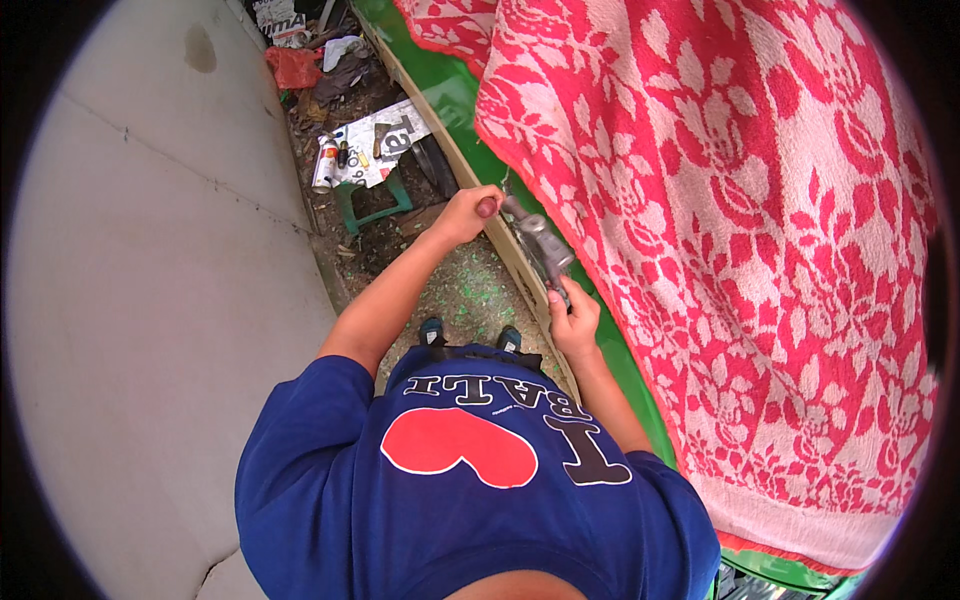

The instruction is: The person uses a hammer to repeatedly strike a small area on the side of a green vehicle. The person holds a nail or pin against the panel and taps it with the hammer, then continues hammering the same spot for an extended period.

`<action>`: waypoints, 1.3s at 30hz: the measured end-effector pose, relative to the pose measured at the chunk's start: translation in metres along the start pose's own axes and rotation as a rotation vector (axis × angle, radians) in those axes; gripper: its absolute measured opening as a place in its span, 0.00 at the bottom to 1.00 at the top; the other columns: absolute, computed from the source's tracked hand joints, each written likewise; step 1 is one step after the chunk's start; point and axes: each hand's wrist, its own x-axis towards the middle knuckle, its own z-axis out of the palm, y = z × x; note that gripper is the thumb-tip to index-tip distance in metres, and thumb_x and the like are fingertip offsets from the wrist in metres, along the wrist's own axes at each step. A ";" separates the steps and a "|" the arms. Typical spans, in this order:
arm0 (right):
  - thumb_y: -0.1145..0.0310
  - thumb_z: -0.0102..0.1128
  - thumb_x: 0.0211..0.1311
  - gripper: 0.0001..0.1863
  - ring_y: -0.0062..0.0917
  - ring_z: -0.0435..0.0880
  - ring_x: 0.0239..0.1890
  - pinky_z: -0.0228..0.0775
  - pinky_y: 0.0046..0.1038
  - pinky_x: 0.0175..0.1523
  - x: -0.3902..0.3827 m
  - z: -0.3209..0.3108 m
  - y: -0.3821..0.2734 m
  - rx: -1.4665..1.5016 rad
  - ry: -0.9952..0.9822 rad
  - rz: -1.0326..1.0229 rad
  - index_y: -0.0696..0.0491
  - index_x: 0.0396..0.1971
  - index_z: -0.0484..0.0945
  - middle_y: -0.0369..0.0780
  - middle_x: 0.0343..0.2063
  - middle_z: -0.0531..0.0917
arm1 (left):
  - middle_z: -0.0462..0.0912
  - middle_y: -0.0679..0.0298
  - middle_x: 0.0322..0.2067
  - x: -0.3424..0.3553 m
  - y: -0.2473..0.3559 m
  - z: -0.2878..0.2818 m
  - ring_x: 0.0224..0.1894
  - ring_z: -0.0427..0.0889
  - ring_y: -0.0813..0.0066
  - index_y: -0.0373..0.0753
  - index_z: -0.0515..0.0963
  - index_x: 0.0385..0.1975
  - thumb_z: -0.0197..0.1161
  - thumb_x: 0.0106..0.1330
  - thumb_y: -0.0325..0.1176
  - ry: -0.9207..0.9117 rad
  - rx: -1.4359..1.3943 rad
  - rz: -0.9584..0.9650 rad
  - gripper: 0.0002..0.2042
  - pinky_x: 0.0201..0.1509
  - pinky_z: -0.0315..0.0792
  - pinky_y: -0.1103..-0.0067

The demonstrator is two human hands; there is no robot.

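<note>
My left hand (468,213) is closed around the upper end of a grey metal tool (540,245). My right hand (574,322) grips the tool's lower end. The tool lies along the tan edge strip (505,255) of a glossy green panel (455,95). A red and white flowered towel (740,230) covers most of the panel to the right of my hands. My blue shirt with a red heart (460,470) fills the bottom of the view.
A pale concrete surface (150,300) fills the left side. On the dirt strip ahead lie a green stool (372,205), spray cans (325,160), printed paper (385,140) and a red bag (295,65). Green flakes (470,290) litter the ground by my shoes (432,328).
</note>
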 end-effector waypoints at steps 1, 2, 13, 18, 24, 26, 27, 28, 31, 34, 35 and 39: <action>0.65 0.63 0.63 0.14 0.36 0.85 0.27 0.74 0.35 0.33 0.006 0.000 -0.005 -0.083 -0.082 0.040 0.59 0.43 0.81 0.48 0.28 0.84 | 0.82 0.59 0.37 0.000 -0.010 0.001 0.41 0.80 0.73 0.35 0.70 0.29 0.53 0.54 0.09 0.002 -0.005 0.017 0.11 0.47 0.72 0.78; 0.66 0.64 0.62 0.14 0.39 0.86 0.30 0.75 0.36 0.34 0.015 0.000 -0.015 -0.163 -0.162 0.083 0.59 0.42 0.81 0.49 0.30 0.85 | 0.82 0.60 0.37 0.000 -0.017 0.002 0.42 0.80 0.74 0.35 0.70 0.30 0.53 0.54 0.08 0.003 -0.087 -0.008 0.12 0.48 0.72 0.79; 0.65 0.65 0.60 0.14 0.43 0.85 0.32 0.77 0.36 0.37 0.024 0.000 -0.014 -0.265 -0.261 0.095 0.58 0.41 0.81 0.49 0.34 0.85 | 0.80 0.66 0.40 0.010 -0.009 -0.001 0.37 0.73 0.86 0.38 0.70 0.31 0.58 0.54 0.14 -0.039 -0.211 -0.019 0.10 0.42 0.69 0.85; 0.62 0.63 0.63 0.13 0.44 0.84 0.31 0.75 0.37 0.35 0.023 -0.001 -0.015 -0.145 -0.171 -0.047 0.56 0.41 0.81 0.48 0.33 0.84 | 0.81 0.65 0.40 0.005 -0.023 0.004 0.36 0.74 0.86 0.38 0.70 0.30 0.57 0.58 0.14 -0.025 -0.156 0.005 0.09 0.41 0.71 0.84; 0.64 0.64 0.62 0.13 0.43 0.85 0.32 0.77 0.36 0.36 0.026 -0.002 -0.017 -0.133 -0.181 0.028 0.56 0.42 0.81 0.48 0.34 0.85 | 0.81 0.63 0.40 0.006 -0.020 0.004 0.39 0.75 0.83 0.39 0.70 0.29 0.57 0.61 0.18 -0.008 -0.234 0.006 0.06 0.42 0.72 0.82; 0.63 0.64 0.62 0.14 0.43 0.85 0.32 0.77 0.36 0.36 0.024 -0.001 -0.011 -0.114 -0.141 -0.060 0.57 0.42 0.81 0.48 0.34 0.85 | 0.81 0.62 0.40 0.006 -0.020 0.006 0.39 0.75 0.82 0.39 0.70 0.29 0.59 0.60 0.20 -0.017 -0.272 -0.037 0.06 0.42 0.71 0.82; 0.63 0.64 0.62 0.14 0.43 0.85 0.32 0.77 0.36 0.36 0.024 0.000 -0.009 -0.104 -0.121 -0.105 0.57 0.42 0.81 0.48 0.34 0.85 | 0.81 0.62 0.40 0.009 -0.021 0.007 0.39 0.75 0.82 0.38 0.70 0.29 0.59 0.60 0.20 -0.007 -0.283 -0.029 0.06 0.43 0.71 0.82; 0.63 0.64 0.62 0.14 0.43 0.85 0.32 0.77 0.36 0.36 0.026 0.000 -0.010 -0.157 -0.173 -0.059 0.57 0.42 0.81 0.48 0.34 0.85 | 0.81 0.61 0.40 0.010 -0.022 0.008 0.39 0.75 0.82 0.38 0.70 0.30 0.59 0.61 0.20 0.006 -0.293 -0.024 0.06 0.43 0.71 0.82; 0.64 0.64 0.62 0.15 0.42 0.85 0.32 0.77 0.36 0.36 0.034 -0.001 -0.012 -0.222 -0.241 0.031 0.59 0.42 0.81 0.49 0.34 0.85 | 0.82 0.60 0.41 0.011 -0.022 0.007 0.41 0.76 0.81 0.37 0.72 0.31 0.60 0.60 0.20 0.027 -0.315 -0.058 0.05 0.44 0.71 0.82; 0.64 0.64 0.63 0.14 0.38 0.85 0.29 0.76 0.35 0.35 0.033 -0.007 -0.015 -0.104 -0.146 0.049 0.59 0.43 0.81 0.48 0.31 0.84 | 0.83 0.59 0.41 0.005 -0.015 0.013 0.44 0.79 0.76 0.36 0.73 0.31 0.60 0.59 0.18 0.154 -0.201 -0.076 0.06 0.48 0.72 0.80; 0.64 0.63 0.64 0.14 0.36 0.84 0.27 0.74 0.33 0.33 0.035 -0.010 -0.016 -0.067 -0.122 0.072 0.59 0.43 0.81 0.47 0.29 0.84 | 0.84 0.59 0.41 0.000 -0.011 0.017 0.45 0.81 0.73 0.35 0.73 0.32 0.60 0.57 0.16 0.249 -0.087 -0.030 0.07 0.49 0.72 0.79; 0.65 0.61 0.66 0.14 0.24 0.77 0.21 0.68 0.27 0.28 0.052 -0.021 -0.017 0.066 -0.181 0.347 0.59 0.43 0.81 0.43 0.19 0.79 | 0.85 0.59 0.43 -0.012 -0.010 0.021 0.46 0.83 0.69 0.35 0.74 0.32 0.62 0.57 0.15 0.401 -0.078 -0.021 0.08 0.53 0.73 0.77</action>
